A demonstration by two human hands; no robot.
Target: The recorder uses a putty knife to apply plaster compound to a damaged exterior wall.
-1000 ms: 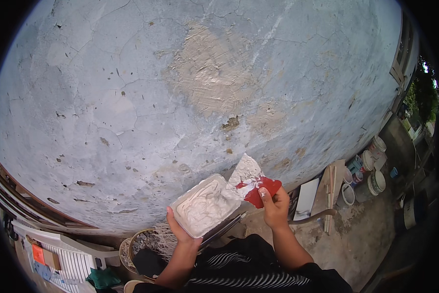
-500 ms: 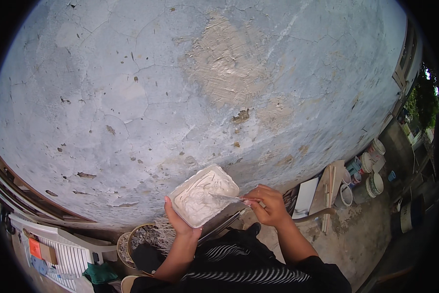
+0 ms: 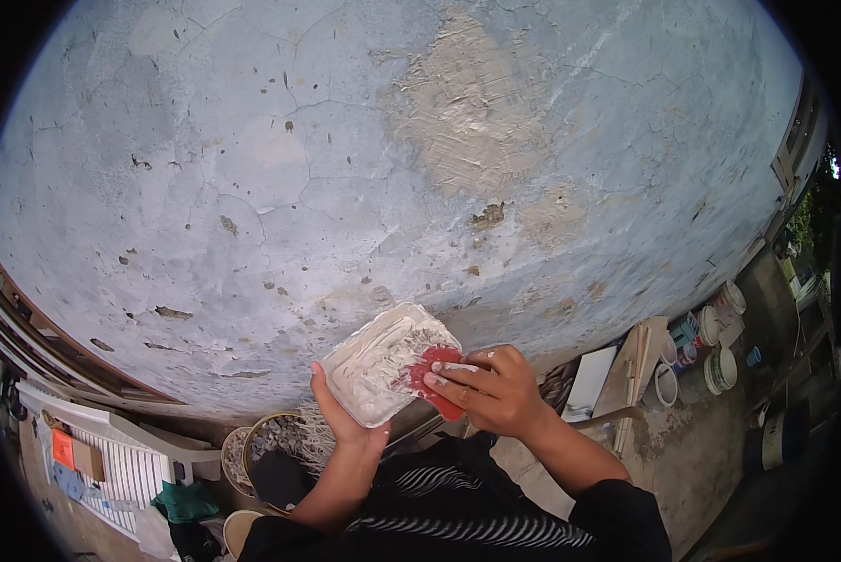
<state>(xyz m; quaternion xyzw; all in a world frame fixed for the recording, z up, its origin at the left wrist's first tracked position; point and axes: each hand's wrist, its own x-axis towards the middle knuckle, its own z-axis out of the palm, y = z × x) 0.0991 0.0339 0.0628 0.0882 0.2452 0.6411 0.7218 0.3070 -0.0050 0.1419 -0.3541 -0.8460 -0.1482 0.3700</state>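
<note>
My left hand (image 3: 348, 423) grips a white rectangular tub (image 3: 365, 422) from its near left side, thumb along the outside. Pale, creamy filler (image 3: 364, 373) coats the inside, smeared up the walls. My right hand (image 3: 498, 393) is closed on a red plastic scraper (image 3: 442, 400), its fingers pressed on the flat face. The scraper's far edge, streaked with filler, lies in the tub's right part. Just beyond rises a pale blue, cracked wall (image 3: 252, 178), with a broad beige filler patch (image 3: 477, 108) and a chipped hole (image 3: 488, 216) beneath it.
On the right, several buckets (image 3: 665, 386) stand by the wall's foot beside leaning boards (image 3: 589, 382) and wooden sticks. To the left are a round container of gravel (image 3: 275, 433), a white slatted piece (image 3: 125, 468) and a green cloth (image 3: 184, 503).
The scraper has turned from edge-on to show its red flat face, and my right hand has moved closer over the tub. The view has shifted, so the wall sits farther right.
</note>
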